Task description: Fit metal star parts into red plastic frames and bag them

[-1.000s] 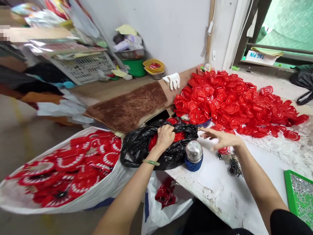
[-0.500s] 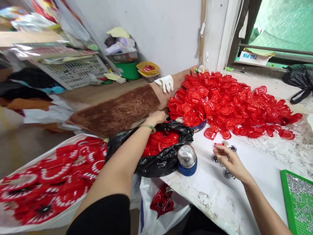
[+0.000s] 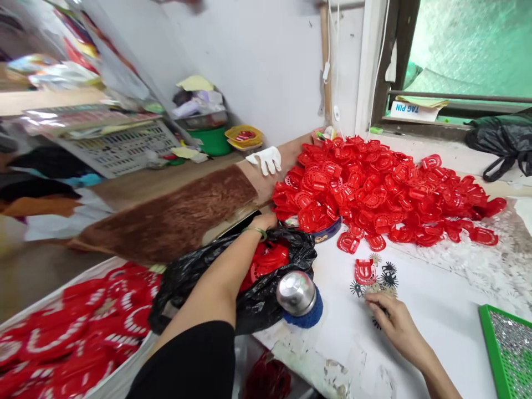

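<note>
My left hand, with a green bangle at the wrist, reaches past a black plastic bag of red pieces; its fingers are mostly hidden behind the bag's rim. My right hand is over the white table, thumb and fingers closed near several small black and beige spiky pieces; what they hold, if anything, is too small to name. Just beyond the fingertips lies one red plastic piece. A metal bowl tilts on a blue ring beside the bag.
A large heap of red plastic pieces covers the back of the table. A green tray of silvery bits stands at right. At lower left is a sack of red pieces. A white glove lies behind the bag.
The view has shifted. The red piece by my right hand now lies uncovered, with that hand nearer me. The metal bowl has tilted. My left hand is lower, behind the bag's rim.
</note>
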### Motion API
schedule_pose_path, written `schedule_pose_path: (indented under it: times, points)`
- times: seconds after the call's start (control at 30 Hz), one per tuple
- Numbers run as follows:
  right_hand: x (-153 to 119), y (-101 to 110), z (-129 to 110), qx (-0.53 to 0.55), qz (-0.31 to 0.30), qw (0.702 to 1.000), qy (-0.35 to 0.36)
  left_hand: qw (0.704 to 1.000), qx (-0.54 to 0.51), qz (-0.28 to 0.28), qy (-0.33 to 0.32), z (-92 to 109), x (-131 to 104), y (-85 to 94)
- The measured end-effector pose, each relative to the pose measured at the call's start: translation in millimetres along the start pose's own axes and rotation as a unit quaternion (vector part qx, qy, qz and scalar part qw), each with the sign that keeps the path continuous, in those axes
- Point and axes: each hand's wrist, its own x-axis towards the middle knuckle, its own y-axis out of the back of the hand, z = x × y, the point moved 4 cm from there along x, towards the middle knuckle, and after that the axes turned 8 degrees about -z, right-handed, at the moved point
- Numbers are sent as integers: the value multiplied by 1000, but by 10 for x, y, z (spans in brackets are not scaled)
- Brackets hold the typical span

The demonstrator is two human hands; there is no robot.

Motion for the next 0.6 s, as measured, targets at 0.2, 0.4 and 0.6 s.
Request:
schedule_pose_path:
  times: [0.2, 0.4, 0.6]
  points:
    - [-33, -108, 78, -44, -50, 998, 6, 984, -119, 115, 58, -35, -55, 242]
    - [-85, -202, 76, -93, -48, 994, 43, 934, -252, 252, 18, 488, -28, 230]
    - [-188, -246, 143, -100, -32, 994, 32, 882, -336, 323, -70, 1130, 35, 316]
